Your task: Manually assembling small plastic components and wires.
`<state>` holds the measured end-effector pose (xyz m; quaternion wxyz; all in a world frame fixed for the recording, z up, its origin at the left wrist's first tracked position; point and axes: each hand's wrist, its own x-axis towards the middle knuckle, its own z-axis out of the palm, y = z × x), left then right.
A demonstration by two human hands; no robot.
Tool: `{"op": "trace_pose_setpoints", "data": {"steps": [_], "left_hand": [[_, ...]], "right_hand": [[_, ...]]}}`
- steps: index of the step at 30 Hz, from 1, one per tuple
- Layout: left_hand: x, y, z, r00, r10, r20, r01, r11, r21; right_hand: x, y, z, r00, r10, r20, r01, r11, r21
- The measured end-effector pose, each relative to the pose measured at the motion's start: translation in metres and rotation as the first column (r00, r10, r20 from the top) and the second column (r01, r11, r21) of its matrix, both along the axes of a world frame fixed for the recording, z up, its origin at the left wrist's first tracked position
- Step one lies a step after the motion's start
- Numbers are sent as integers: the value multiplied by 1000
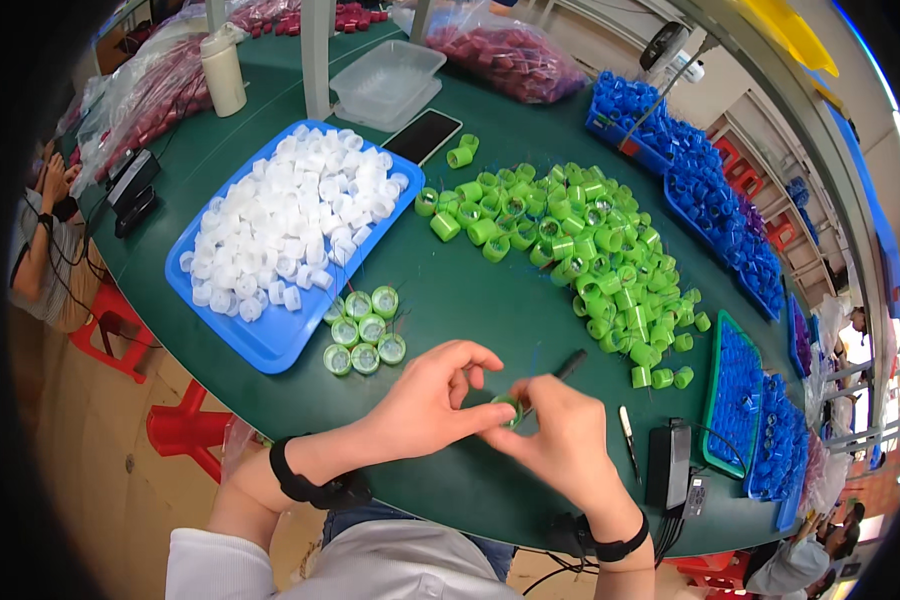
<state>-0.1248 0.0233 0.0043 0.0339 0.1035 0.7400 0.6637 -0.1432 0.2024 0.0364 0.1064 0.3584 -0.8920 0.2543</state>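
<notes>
My left hand (pixel 435 398) and my right hand (pixel 567 430) meet near the front of the green table (pixel 450 290). Between them is a small round green plastic cup (pixel 510 410), partly hidden by the fingers. The left thumb presses against its side, while the right thumb and fingers pinch it. A dark pen-like tool (pixel 572 364) sticks out beyond my right hand; whether I hold it or it lies on the table, I cannot tell. Left of my hands stand several filled green cups (pixel 365 330) in a close group, their round tops facing up.
A blue tray (pixel 286 352) heaped with white plastic caps (pixel 285 220) lies at the left. Loose green cups (pixel 610 250) spread across the middle. On the right are a thin white-handled tool (pixel 627 430), a black box (pixel 668 465) and a green-rimmed basket (pixel 725 390). A phone (pixel 422 136) lies farther back.
</notes>
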Motion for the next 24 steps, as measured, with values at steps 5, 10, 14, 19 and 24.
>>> {"op": "trace_pose_setpoints", "data": {"steps": [5,10,14,19,24], "left_hand": [[5,13,-5,987,-124,99,112,986,121],[9,25,-17,986,-129,102,85,930,359],[3,27,-25,994,-43,101,-10,882,471],[-3,15,-26,967,-190,169,60,816,575],[-3,9,-28,971,-179,156,56,812,581]], "right_hand": [[21,2,-1,995,-22,-95,41,979,202],[22,8,-18,1000,-26,6,26,1000,6],[22,6,-34,830,89,551,192,882,-431],[3,15,-36,434,494,754,364,669,-648],[-17,14,-38,131,607,784,494,646,-583]]}}
